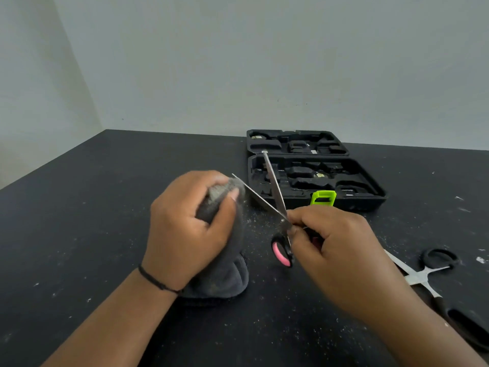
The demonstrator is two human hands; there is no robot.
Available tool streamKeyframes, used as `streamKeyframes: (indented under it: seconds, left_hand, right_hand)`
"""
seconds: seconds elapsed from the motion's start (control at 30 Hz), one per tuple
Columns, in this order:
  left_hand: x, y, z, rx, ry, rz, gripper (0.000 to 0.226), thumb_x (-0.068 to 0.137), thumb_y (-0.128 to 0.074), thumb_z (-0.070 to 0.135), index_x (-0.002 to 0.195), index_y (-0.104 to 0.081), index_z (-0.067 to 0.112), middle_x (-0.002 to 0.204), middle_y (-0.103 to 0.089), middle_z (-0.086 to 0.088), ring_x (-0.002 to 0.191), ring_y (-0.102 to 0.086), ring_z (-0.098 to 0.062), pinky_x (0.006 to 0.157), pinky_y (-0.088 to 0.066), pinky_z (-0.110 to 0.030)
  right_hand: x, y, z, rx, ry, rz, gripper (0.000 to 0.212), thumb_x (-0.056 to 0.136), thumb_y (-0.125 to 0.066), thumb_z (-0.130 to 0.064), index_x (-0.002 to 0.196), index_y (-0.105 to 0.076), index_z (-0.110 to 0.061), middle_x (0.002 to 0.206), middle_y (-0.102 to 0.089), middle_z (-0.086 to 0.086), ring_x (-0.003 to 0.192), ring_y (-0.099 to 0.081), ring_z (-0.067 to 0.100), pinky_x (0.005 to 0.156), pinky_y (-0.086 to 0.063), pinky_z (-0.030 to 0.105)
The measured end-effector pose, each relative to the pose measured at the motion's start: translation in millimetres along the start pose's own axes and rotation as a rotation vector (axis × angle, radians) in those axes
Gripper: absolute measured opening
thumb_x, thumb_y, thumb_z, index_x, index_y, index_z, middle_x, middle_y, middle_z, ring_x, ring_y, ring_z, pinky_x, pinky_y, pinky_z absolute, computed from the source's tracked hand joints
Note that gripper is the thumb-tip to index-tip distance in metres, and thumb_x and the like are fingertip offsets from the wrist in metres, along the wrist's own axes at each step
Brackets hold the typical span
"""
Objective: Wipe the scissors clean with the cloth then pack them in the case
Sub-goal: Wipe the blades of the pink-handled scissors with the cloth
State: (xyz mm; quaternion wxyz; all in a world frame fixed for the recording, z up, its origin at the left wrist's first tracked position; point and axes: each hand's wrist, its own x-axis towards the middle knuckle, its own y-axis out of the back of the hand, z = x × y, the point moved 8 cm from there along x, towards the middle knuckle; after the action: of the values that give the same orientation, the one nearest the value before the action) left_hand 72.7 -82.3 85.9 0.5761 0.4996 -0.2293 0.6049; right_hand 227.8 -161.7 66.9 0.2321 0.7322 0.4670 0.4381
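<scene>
An open case (pixel 315 176) blocks the table's (pixel 105 207) far right; black-handled scissors (pixel 434 276) lie near right; the left side is bare.

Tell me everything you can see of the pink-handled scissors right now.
The pink-handled scissors are open, their two thin silvery blades spread in a V toward the open case. Handles are black with pink lining. The right hand grips the handles; the left hand holds the grey cloth at one blade's tip.
</scene>
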Motion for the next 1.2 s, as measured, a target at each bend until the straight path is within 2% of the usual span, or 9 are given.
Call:
streamKeyframes:
  seconds: [0.07, 0.2, 0.3, 0.43, 0.53, 0.63, 0.9, 1.13, 1.2]
  left_hand:
    - [-3.8, -9.2, 14.6, -0.008, -0.112, -0.066, 0.007, 0.081, -0.069, 0.009, 0.085, -0.071, 0.004, 0.086, -0.065, -0.003, 0.082, -0.058, -0.009, 0.079, -0.045, -0.015]
    - [-8.1, -21.7, 16.2, -0.017, -0.120, -0.137, 0.011, 0.084, -0.069, 0.011, 0.089, -0.072, 0.003, 0.091, -0.061, -0.008, 0.084, -0.056, -0.010, 0.079, -0.045, -0.016]
    - [-13.9, -28.3, 21.4, -0.016, -0.148, -0.190, 0.011, 0.084, -0.068, 0.010, 0.091, -0.071, 0.002, 0.091, -0.061, -0.008, 0.085, -0.056, -0.011, 0.078, -0.046, -0.018]
    - [-14.4, -32.5, 19.2, 0.004, -0.118, -0.208, 0.014, 0.086, -0.065, 0.013, 0.092, -0.071, 0.002, 0.092, -0.063, -0.006, 0.088, -0.056, -0.011, 0.081, -0.045, -0.016]
    - [-16.3, -34.1, 22.1, -0.027, -0.133, -0.235, 0.016, 0.086, -0.064, 0.014, 0.093, -0.071, 0.002, 0.093, -0.063, -0.007, 0.088, -0.057, -0.012, 0.081, -0.046, -0.018]
    - [-17.4, -35.3, 24.8, -0.042, -0.152, -0.249, 0.016, 0.085, -0.065, 0.013, 0.093, -0.071, 0.001, 0.094, -0.063, -0.008, 0.088, -0.057, -0.012, 0.081, -0.046, -0.018]
    - [-14.1, -34.5, 16.6, 0.038, -0.123, -0.225, 0.006, 0.086, -0.064, 0.003, 0.085, -0.070, 0.002, 0.088, -0.060, -0.008, 0.078, -0.057, -0.016, 0.072, -0.046, -0.025]
    - [-3.8, -20.4, -13.7, 0.154, -0.043, -0.169, 0.008, 0.084, -0.064, 0.006, 0.083, -0.071, 0.005, 0.086, -0.060, -0.005, 0.079, -0.052, -0.009, 0.076, -0.039, -0.007]
    - [-1.3, -18.6, -24.3, 0.184, -0.003, -0.162, 0.007, 0.082, -0.063, 0.007, 0.080, -0.070, 0.007, 0.085, -0.059, -0.004, 0.079, -0.049, -0.007, 0.077, -0.035, -0.002]
  right_hand:
    - [0.3, 0.0, -2.3, -0.060, 0.021, 0.024, 0.019, 0.085, -0.047, -0.020, 0.078, -0.062, -0.010, 0.069, -0.056, -0.002, 0.062, -0.050, 0.016, 0.054, -0.047, 0.039]
    - [1.6, -8.7, -4.2, -0.154, 0.042, -0.038, 0.022, 0.082, -0.038, -0.023, 0.077, -0.058, -0.014, 0.070, -0.050, -0.003, 0.064, -0.051, 0.021, 0.057, -0.046, 0.044]
    - [0.8, -11.5, -5.6, -0.211, 0.060, -0.050, 0.020, 0.083, -0.040, -0.022, 0.079, -0.057, -0.015, 0.071, -0.049, -0.003, 0.061, -0.051, 0.023, 0.055, -0.047, 0.044]
    - [-0.1, -8.8, -9.5, -0.273, 0.079, 0.005, 0.013, 0.081, -0.044, -0.017, 0.071, -0.053, -0.016, 0.066, -0.045, -0.004, 0.050, -0.048, 0.022, 0.042, -0.044, 0.041]
    - [0.1, -6.3, -9.7, -0.294, 0.086, 0.053, 0.019, 0.081, -0.035, -0.021, 0.070, -0.050, -0.017, 0.065, -0.044, -0.005, 0.047, -0.046, 0.021, 0.038, -0.042, 0.038]
    - [-0.6, -4.7, -12.4, -0.310, 0.111, 0.076, 0.019, 0.079, -0.033, -0.021, 0.068, -0.048, -0.017, 0.063, -0.043, -0.005, 0.045, -0.043, 0.020, 0.035, -0.039, 0.035]
    - [-0.7, -2.6, -16.5, -0.391, 0.181, 0.100, 0.029, 0.075, -0.033, -0.019, 0.069, -0.061, -0.015, 0.062, -0.053, -0.003, 0.043, -0.049, 0.017, 0.032, -0.041, 0.032]
    - [-4.4, -1.2, -19.1, -0.451, 0.253, 0.086, 0.031, 0.075, -0.037, -0.016, 0.069, -0.067, -0.015, 0.063, -0.060, -0.003, 0.049, -0.055, 0.015, 0.036, -0.044, 0.026]
    - [-3.0, -1.7, -12.8, -0.368, 0.216, 0.038, 0.034, 0.079, -0.038, -0.017, 0.080, -0.071, -0.013, 0.069, -0.063, -0.002, 0.055, -0.060, 0.018, 0.041, -0.050, 0.031]
